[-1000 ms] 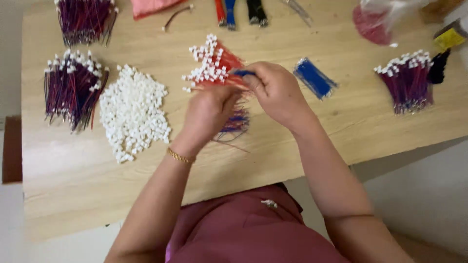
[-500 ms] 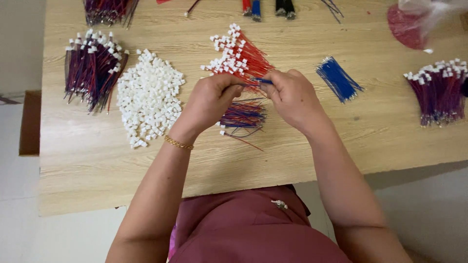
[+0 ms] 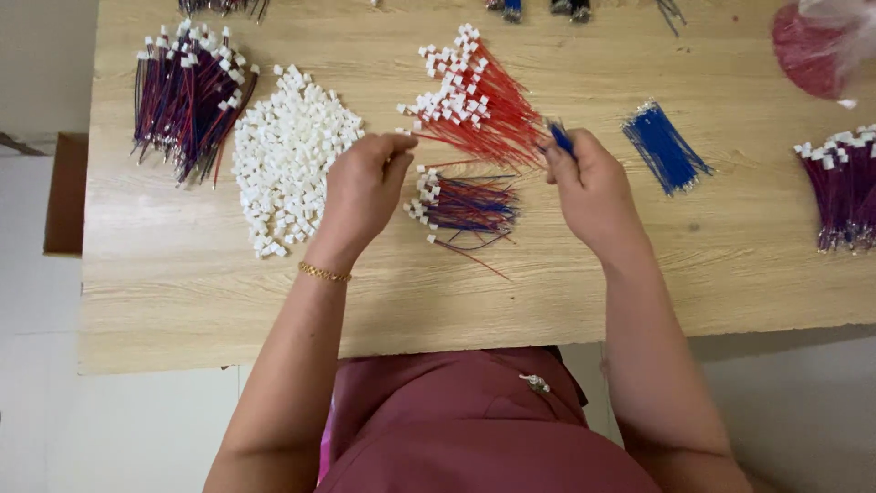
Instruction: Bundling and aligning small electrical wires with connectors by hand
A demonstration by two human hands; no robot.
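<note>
Red wires point(image 3: 493, 114): head view, a fan of thin red leads tipped with small white connectors, lying on the wooden table point(image 3: 584, 283) between the two hands.
Left hand point(image 3: 363, 187): fingers curled narrow, thumb and forefinger pinched together at the near edge of the red fan; whether a connector sits in the pinch is too small to tell.
Right hand point(image 3: 589, 183): closed on a short blue wire point(image 3: 560, 139), its tip sticking up past the fingertips.
Step in hand: seemingly joining a blue lead to a red-wired connector.
Next move calls for: bringing the two pinches together with fine aim.
Finished pairs point(image 3: 465, 203): small red-and-blue bundle just below the fan.
Loose connectors point(image 3: 287, 155): white heap left of the left hand.
Blue wires point(image 3: 664, 146): bundle right of the right hand.
</note>
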